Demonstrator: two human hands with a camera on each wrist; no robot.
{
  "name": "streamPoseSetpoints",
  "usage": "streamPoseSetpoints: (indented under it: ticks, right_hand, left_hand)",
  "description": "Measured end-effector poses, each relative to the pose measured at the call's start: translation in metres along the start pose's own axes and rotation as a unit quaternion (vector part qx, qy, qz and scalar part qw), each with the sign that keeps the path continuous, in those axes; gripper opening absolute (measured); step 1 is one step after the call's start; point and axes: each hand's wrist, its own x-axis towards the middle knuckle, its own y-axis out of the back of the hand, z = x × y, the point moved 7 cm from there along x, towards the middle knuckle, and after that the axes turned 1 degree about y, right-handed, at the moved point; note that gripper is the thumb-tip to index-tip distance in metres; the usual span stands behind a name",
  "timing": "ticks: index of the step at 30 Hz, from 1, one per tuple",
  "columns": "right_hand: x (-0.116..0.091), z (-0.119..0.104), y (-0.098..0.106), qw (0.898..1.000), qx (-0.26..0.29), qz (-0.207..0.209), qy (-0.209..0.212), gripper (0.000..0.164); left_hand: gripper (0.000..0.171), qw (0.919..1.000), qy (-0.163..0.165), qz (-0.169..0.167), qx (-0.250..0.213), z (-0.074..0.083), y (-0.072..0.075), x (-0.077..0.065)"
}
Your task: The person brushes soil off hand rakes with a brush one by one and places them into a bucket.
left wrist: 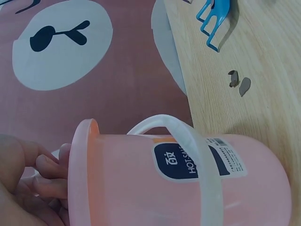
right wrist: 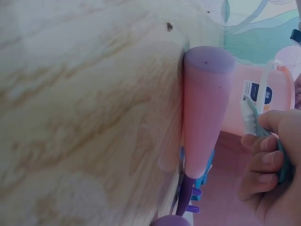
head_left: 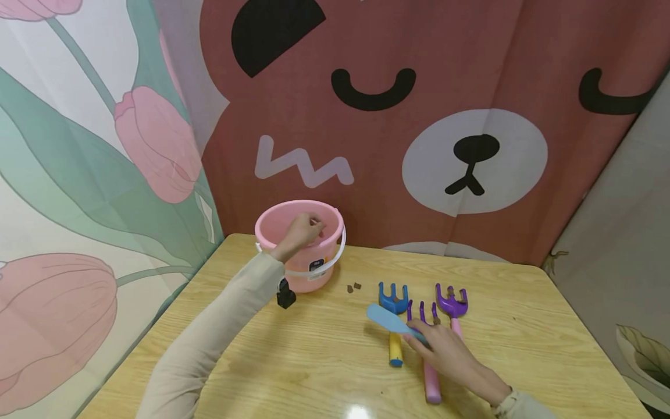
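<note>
My left hand [head_left: 305, 228] is over the mouth of a pink bucket [head_left: 309, 278], its fingers bent inside the rim. In the left wrist view those fingers [left wrist: 44, 176] are curled beside the rim; whether they hold anything is hidden. My right hand [head_left: 445, 352] grips a light blue brush [head_left: 387, 319], whose white bristles [right wrist: 248, 117] show in the right wrist view. Under and beside this hand lie a blue toy rake [head_left: 394, 301] with a yellow handle and two purple rakes with pink handles, one nearer [head_left: 431, 381] and one farther [head_left: 451, 305].
Two small brown flakes [head_left: 353, 287] lie on the wooden table [head_left: 293, 361] right of the bucket. Brown bits cling to the rakes. The bucket's white handle [head_left: 339, 254] hangs at its front. A bear-print curtain [head_left: 377, 163] stands behind the table.
</note>
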Motion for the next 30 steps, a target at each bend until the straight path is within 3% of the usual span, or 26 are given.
streamPoseSetpoints:
  ticks: [15, 22, 30]
  right_hand:
    - [-0.002, 0.006, 0.002, 1.000, 0.004, -0.014, -0.025, 0.041]
    - [-0.006, 0.009, 0.007, 1.000, -0.013, 0.000, -0.019, 0.026]
    - [-0.012, 0.022, 0.011, 0.995, 0.002, -0.022, -0.097, 0.017]
  left_hand:
    - [0.020, 0.9995, -0.019, 0.017, 0.019, 0.006, -0.002, 0.000]
    - [0.021, 0.9987, -0.047, 0.019, 0.012, 0.012, -0.001, -0.005]
    - [0.021, 0.9985, -0.052, 0.011, -0.012, 0.013, -0.004, -0.011]
